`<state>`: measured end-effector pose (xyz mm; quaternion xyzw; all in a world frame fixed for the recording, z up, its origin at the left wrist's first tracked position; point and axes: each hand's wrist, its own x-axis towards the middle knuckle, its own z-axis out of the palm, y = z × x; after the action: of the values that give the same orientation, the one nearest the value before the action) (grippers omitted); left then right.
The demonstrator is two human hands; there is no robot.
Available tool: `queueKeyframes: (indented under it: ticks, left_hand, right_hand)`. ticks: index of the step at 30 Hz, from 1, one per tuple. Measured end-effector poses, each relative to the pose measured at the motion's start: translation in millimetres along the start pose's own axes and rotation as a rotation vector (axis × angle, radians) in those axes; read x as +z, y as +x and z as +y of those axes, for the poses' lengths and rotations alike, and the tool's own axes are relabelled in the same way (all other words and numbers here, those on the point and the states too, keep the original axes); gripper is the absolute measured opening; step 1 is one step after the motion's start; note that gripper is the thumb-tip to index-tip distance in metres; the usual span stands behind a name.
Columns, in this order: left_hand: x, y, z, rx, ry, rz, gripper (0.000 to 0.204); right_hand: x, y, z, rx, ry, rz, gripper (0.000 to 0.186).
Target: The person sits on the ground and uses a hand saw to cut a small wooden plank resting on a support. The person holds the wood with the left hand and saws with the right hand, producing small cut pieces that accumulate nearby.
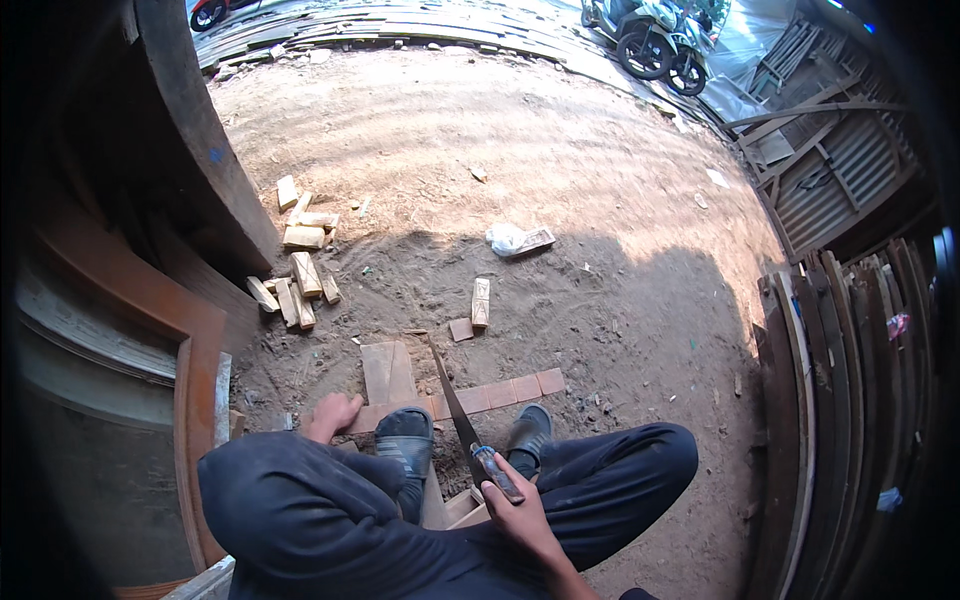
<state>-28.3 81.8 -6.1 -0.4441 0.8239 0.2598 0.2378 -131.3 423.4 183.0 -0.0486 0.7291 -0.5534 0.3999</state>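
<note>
My right hand (516,512) grips the handle of a handsaw (456,405), whose long dark blade points away from me and slants left between my feet. A narrow reddish wooden plank (497,394) with cross lines lies on the dirt, and the blade passes over it. My left sandalled foot (405,438) rests against the plank. At the plank's left end my left hand (335,414) is low with curled fingers; what they hold, if anything, is hidden. A wider board piece (387,371) lies just beyond the plank. A small square offcut (461,329) sits farther out.
Several pale wood blocks (305,274) lie scattered at the left, and another block (481,302) stands ahead. A white plastic bag (507,238) rests by a wood piece. A brown wooden frame (195,400) leans at left; upright boards (800,400) line the right. Motorbikes (648,45) stand far off.
</note>
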Motion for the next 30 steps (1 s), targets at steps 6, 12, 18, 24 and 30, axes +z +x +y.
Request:
queueKeyframes:
  ticks: [6,12,18,24,30]
  left_hand:
    - [1.0,2.0,-4.6,0.029,0.008,0.011,0.064]
    - [-3.8,-2.3,0.1,-0.023,0.008,0.008,0.062]
    - [-7.2,-8.5,-10.9,-0.008,0.001,0.02,0.062]
    - [-2.9,1.4,1.3,-0.006,-0.003,0.004,0.062]
    - [-1.1,-1.9,0.9,0.019,-0.022,0.021,0.06]
  right_hand:
    - [1.2,-1.7,-13.1,-0.019,-0.101,-0.015,0.057]
    - [-4.1,-10.9,-12.4,-0.022,-0.029,-0.044,0.052]
    - [-0.3,-22.4,-30.7,0.08,-0.058,-0.043,0.054]
    - [-2.4,-24.7,-33.2,0.091,-0.014,-0.058,0.054]
    - [5.8,-19.1,-24.7,0.074,-0.062,-0.065,0.053]
